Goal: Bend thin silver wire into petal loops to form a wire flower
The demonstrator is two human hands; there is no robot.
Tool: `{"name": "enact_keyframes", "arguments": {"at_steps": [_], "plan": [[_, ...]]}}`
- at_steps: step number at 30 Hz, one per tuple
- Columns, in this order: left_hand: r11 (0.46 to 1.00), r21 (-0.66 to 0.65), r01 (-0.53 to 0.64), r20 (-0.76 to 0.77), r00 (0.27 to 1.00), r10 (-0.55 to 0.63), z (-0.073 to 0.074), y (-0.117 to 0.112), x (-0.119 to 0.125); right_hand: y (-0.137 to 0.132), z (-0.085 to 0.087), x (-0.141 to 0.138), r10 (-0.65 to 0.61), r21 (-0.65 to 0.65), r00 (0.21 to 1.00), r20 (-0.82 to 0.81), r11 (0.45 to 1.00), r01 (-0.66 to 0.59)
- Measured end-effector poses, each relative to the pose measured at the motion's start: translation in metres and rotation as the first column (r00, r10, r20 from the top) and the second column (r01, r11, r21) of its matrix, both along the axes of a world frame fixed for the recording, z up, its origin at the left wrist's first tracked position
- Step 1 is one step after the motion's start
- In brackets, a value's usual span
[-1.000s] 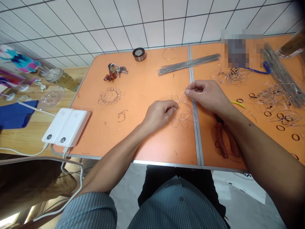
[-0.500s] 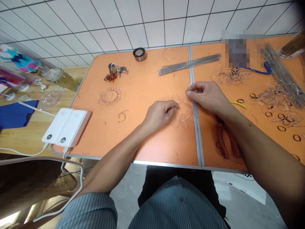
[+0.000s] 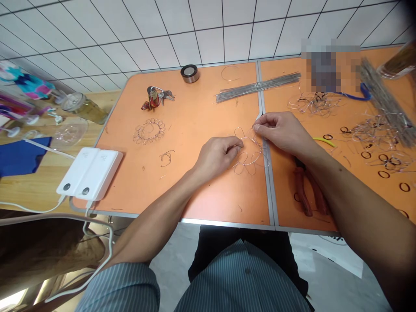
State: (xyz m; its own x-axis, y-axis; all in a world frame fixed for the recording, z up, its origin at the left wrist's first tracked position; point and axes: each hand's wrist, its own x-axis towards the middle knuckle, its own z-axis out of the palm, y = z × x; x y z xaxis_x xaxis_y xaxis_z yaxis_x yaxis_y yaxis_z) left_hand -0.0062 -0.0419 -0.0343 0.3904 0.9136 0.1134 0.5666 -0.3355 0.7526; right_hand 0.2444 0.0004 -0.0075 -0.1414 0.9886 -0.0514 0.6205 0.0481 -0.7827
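left hand (image 3: 217, 157): pinching wire flower (image 3: 249, 159), near side
right hand (image 3: 282, 130): pinching its far loop
change: both grips hold; right hand barely shifted

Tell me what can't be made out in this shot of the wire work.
Head view:
Pliers: head partly hidden under the right forearm.
Pixelated patch: whatever lies behind it is blurred.
Left hand: curled fingers hide its pinch on the wire flower.
Brown object, top right: cut off by the edge.

Left hand (image 3: 218, 157), knuckles up, pinches the left edge of the wire flower (image 3: 249, 152). Right hand (image 3: 282, 131) pinches its far edge.
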Motion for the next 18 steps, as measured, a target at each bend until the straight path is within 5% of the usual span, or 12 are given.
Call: {"name": "enact_keyframes", "arguments": {"at_steps": [18], "plan": [[1.000,0.006,-0.008,0.008,1.000,0.008,-0.0007,-0.0005,-0.0002,-0.0005,0.0003,0.0007,0.066,0.013,0.988,0.138,0.998,-0.068]]}}
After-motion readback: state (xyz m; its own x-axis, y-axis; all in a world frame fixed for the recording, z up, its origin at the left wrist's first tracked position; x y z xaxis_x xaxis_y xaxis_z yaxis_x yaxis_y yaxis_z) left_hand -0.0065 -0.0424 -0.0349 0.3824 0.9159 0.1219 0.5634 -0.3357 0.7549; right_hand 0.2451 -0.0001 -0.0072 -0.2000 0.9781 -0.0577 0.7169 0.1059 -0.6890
